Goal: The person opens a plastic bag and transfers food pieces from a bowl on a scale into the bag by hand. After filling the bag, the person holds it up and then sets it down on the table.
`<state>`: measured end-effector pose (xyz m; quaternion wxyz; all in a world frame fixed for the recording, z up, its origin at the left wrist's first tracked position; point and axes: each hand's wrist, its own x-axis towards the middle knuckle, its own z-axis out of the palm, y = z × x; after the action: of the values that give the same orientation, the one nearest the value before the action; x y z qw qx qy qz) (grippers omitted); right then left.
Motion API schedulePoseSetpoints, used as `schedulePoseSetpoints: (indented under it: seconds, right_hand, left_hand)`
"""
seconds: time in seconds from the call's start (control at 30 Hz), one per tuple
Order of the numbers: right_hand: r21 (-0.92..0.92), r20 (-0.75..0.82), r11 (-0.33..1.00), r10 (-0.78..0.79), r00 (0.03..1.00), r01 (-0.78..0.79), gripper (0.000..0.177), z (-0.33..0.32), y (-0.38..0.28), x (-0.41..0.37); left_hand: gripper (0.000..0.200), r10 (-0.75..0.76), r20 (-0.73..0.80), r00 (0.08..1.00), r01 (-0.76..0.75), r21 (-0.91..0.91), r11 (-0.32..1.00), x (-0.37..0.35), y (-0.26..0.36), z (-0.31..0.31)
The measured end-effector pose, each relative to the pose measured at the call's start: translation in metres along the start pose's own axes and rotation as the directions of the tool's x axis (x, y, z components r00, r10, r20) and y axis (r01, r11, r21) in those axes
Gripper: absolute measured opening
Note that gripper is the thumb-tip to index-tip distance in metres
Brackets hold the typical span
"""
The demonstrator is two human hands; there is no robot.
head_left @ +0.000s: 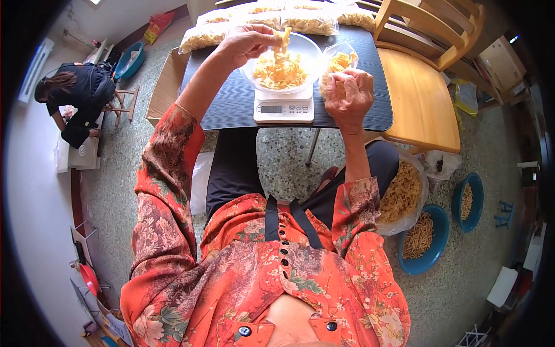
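Two hands work around a white scale [284, 106] on the dark worktop [225, 98]. On the scale sits a clear bowl [317, 55] heaped with yellow snack pieces [280, 72]. Above the scale, the left hand [248, 43] has its fingertips pinched shut on a few of those pieces. Just right of the scale, the right hand [348, 95] is curled closed around a clear bag [341, 58] (partly filled with the same snack). Beyond the scale, filled packets [260, 20] line the worktop's far edge. On the floor well right of the scale, a large sack [402, 194] holds more snack and two blue basins [425, 263] hold thin sticks.
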<state>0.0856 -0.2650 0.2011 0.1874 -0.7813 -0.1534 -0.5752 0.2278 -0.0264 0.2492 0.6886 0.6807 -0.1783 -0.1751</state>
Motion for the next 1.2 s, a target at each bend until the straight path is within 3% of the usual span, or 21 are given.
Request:
schedulePoseSetpoints:
  seconds: [0.03,0.33,0.4,0.43,0.57,0.67,0.73,0.97,1.07,1.1,1.2]
  right_hand:
    - [0.003,0.002,1.0,0.002,1.0,-0.002,0.013,0.0,0.0,0.0]
    - [0.018,0.002,1.0,0.001,1.0,-0.001,0.013,0.0,0.001,-0.001]
    - [0.013,0.007,1.0,0.003,1.0,-0.003,0.013,0.0,0.002,-0.001]
    - [0.019,0.008,1.0,0.006,1.0,-0.006,0.013,0.0,0.002,-0.001]
    - [0.021,0.003,1.0,0.008,1.0,-0.008,0.012,0.001,0.002,-0.001]
    - [0.025,0.002,1.0,0.003,1.0,-0.003,0.012,0.001,0.002,-0.002]
    - [0.024,0.006,1.0,0.004,1.0,-0.004,0.012,0.001,0.002,0.0]
    - [0.02,0.013,1.0,0.019,1.0,-0.02,0.013,0.0,0.001,-0.001]
    - [0.022,0.015,1.0,0.01,1.0,-0.01,0.012,0.0,0.003,-0.001]
    - [0.023,0.016,1.0,0.01,1.0,-0.01,0.012,-0.001,0.002,-0.002]
    - [0.016,0.015,1.0,0.007,1.0,-0.007,0.013,0.001,0.002,0.0]
  left_hand:
    - [0.017,-0.011,0.025,1.0,0.008,0.148,0.989,0.0,0.002,-0.001]
    - [0.021,0.159,0.032,0.987,-0.161,0.084,0.983,-0.003,0.026,0.01]
    - [0.019,0.196,-0.036,0.98,-0.197,-0.032,0.98,0.005,0.025,0.013]
    - [0.011,0.051,0.102,0.994,-0.041,-0.095,0.995,-0.002,0.036,-0.002]
    - [0.009,0.083,0.039,0.996,-0.074,-0.198,0.977,-0.011,0.037,0.006]
    - [0.021,0.125,0.103,0.987,-0.147,0.24,0.96,-0.007,0.01,0.0]
    - [0.019,0.137,0.083,0.987,-0.158,0.342,0.926,-0.012,0.007,0.005]
    - [0.02,0.152,0.149,0.977,-0.154,0.004,0.988,-0.009,0.019,-0.001]
    - [0.02,0.118,0.163,0.98,-0.137,0.109,0.985,-0.008,0.019,-0.005]
    - [0.022,0.163,0.122,0.979,-0.189,0.248,0.95,-0.01,0.015,0.0]
    - [0.023,0.143,0.075,0.987,-0.154,0.178,0.972,-0.013,0.014,0.002]
